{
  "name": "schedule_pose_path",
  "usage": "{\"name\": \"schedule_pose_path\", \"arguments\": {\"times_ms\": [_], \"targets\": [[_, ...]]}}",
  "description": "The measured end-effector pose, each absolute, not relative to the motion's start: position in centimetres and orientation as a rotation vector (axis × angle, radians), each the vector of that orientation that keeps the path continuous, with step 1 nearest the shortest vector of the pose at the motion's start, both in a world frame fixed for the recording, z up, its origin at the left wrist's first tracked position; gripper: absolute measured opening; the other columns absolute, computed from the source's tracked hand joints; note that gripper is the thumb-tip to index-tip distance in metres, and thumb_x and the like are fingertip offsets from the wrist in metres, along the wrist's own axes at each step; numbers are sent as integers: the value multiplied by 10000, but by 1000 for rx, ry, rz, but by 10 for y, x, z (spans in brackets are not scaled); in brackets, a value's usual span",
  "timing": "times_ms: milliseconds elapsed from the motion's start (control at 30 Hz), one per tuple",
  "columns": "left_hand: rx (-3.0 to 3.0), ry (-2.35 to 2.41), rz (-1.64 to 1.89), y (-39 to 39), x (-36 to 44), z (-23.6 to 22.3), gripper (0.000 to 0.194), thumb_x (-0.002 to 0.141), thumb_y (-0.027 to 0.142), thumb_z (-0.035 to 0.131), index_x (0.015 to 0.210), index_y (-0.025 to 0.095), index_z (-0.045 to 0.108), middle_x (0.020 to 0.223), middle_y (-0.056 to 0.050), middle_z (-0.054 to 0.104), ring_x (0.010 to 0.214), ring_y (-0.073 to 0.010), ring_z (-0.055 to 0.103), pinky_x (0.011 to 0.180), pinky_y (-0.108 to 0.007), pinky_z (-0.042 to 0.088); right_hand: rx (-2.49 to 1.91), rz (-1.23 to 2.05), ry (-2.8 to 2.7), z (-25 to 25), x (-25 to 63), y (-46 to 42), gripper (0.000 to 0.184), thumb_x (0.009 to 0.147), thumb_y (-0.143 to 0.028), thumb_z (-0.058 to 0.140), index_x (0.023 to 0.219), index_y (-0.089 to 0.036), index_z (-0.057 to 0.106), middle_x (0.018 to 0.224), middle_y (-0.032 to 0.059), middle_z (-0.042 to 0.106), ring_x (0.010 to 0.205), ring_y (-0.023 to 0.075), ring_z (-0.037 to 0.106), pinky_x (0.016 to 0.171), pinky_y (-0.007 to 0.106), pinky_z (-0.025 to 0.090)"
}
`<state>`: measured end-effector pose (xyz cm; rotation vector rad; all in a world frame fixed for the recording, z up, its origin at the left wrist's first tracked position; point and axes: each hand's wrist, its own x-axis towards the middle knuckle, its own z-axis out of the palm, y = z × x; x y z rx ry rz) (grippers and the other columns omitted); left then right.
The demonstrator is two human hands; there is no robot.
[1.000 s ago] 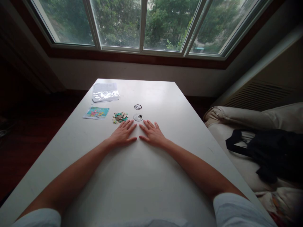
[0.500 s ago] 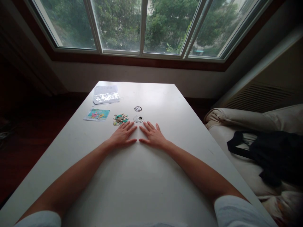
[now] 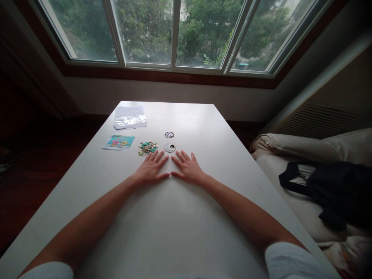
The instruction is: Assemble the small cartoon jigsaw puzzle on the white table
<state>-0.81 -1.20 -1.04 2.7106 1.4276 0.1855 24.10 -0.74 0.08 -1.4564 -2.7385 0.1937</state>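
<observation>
My left hand [image 3: 150,167] lies palm down on the white table [image 3: 162,232], fingers spread, holding nothing. Just beyond its fingertips is a heap of small jigsaw puzzle pieces [image 3: 147,147] in teal, beige and brown. My right hand [image 3: 188,167] also rests flat with its fingers apart and nothing in it. The two thumb tips almost meet. Ahead of the fingertips lies a round grey-and-white disc [image 3: 169,147] with a dark spot. Behind it is a smaller round disc [image 3: 169,135] with a dark rim.
A colourful picture sheet [image 3: 119,142] lies left of the pieces. Farther back are papers in a shiny clear plastic sleeve [image 3: 130,117]. Beyond the table is a window [image 3: 173,46]. A pale sofa [image 3: 305,149] with a dark bag [image 3: 340,190] stands at the right.
My left thumb has moved slightly right, closer to my right thumb. The view has shifted a little; the things on the table keep their places.
</observation>
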Motion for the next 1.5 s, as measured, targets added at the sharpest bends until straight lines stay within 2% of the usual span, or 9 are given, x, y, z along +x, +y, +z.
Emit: {"name": "schedule_pose_path", "arguments": {"times_ms": [333,800,1500], "targets": [[2724,1370,229,-7,-12,-9,812,928,751,382,1598,297,306,1683,-57,215,1551,-339,163,1253,-520,148,-1424,174,-2732,1,243,-8,807,949,-755,301,1609,-294,262,1690,101,176,1554,340,136,1214,642,88],[2730,1344,198,-6,-13,-10,792,951,742,339,1608,305,271,1693,-51,174,1560,-330,132,1256,-535,119,-1340,152,-2762,1,247,-6,803,950,-738,347,1606,-279,279,1686,116,182,1555,330,148,1229,600,87],[2732,1347,215,-7,-13,-9,742,962,680,398,1598,312,298,1681,-48,219,1555,-331,152,1255,-544,130,-1314,164,-2779,3,249,-5,796,949,-737,358,1604,-291,287,1688,99,180,1557,318,151,1243,558,95]]}}
